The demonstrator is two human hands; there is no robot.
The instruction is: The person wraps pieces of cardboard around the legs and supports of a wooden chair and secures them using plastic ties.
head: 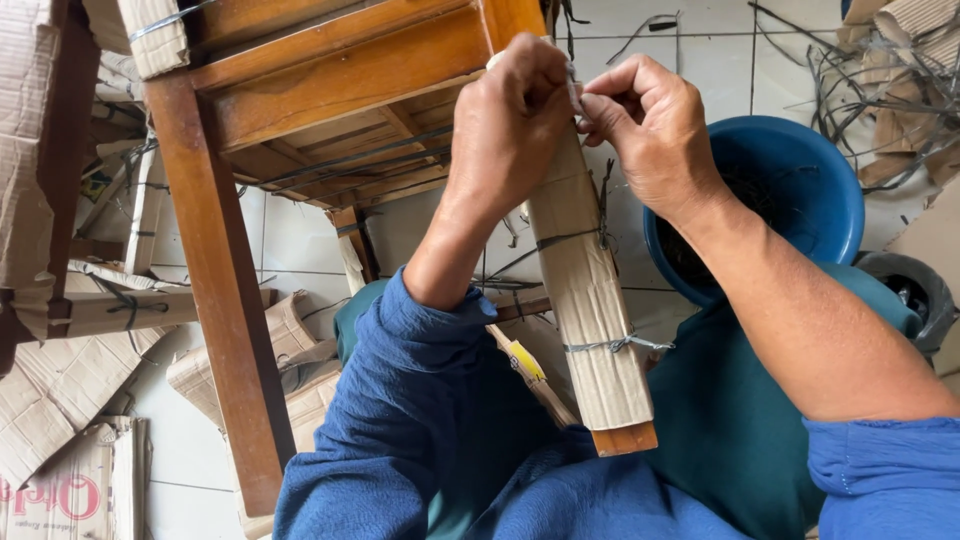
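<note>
A wooden chair lies tipped toward me. One leg is wrapped in corrugated cardboard and bound by grey plastic straps. My left hand grips the top of the wrapped leg. My right hand pinches a thin grey strap between thumb and fingers right beside it. The bare wooden end of the leg pokes out near my lap. Another bare leg stands at the left.
A blue plastic bucket sits on the tiled floor to the right, with a tangle of grey straps behind it. Flattened cardboard pieces and wrapped wooden parts lie at the left. A yellow-handled tool rests by my lap.
</note>
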